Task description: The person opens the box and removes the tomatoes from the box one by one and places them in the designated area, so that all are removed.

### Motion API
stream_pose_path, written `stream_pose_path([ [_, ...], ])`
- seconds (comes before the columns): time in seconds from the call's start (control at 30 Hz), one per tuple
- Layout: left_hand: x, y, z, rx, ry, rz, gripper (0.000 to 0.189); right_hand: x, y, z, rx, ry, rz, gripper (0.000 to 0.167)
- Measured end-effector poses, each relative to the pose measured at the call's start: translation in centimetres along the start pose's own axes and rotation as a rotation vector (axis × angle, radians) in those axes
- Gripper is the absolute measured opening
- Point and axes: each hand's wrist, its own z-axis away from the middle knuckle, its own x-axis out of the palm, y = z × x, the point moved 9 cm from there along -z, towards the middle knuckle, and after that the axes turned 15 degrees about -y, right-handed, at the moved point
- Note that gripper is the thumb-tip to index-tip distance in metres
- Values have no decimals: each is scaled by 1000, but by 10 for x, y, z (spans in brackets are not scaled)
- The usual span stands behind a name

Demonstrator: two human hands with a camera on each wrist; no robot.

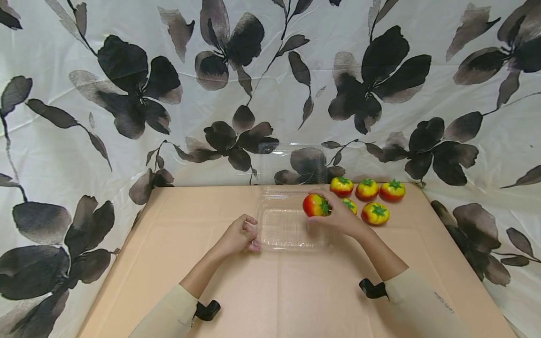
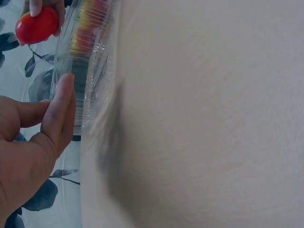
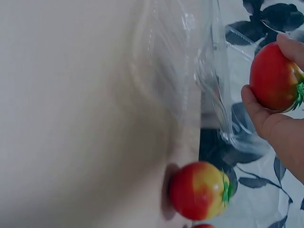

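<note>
My right hand (image 1: 338,213) grips a red-and-yellow tomato (image 1: 314,205) with a green leafy top, thumb and fingers on opposite sides of it. It holds the tomato above the right part of a clear plastic container (image 1: 274,241), whose hinged lid (image 1: 270,164) stands raised at the back. At the container's left wall is my left hand (image 1: 238,237), its fingertips right at the edge. In the left wrist view its forefinger (image 2: 59,107) lies fairly straight alongside the clear wall, with the thumb bent close to it.
Several more tomatoes (image 1: 375,213) sit to the right of the container, one partly hidden behind my right hand. Everything stands on a light brown tabletop (image 1: 253,300). Behind the table's back edge hangs a white cloth (image 1: 296,19) with dark flowers.
</note>
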Motion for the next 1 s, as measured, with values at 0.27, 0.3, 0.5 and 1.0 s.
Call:
stream_pose_path([
  [0.27, -2, 1, -1, 5, 8, -32, 36, -29, 14, 24, 39, 49, -29, 76],
  [0.3, -2, 1, 0, 6, 9, -35, 37, -32, 15, 28, 39, 57, -33, 75],
  [0.5, -3, 0, 0, 5, 11, -45, 36, -54, 21, 48, 98, 108, 17, 77],
  [1.0, -2, -1, -1, 2, 7, -39, 37, -98, 54, 81, 212, 143, 50, 79],
])
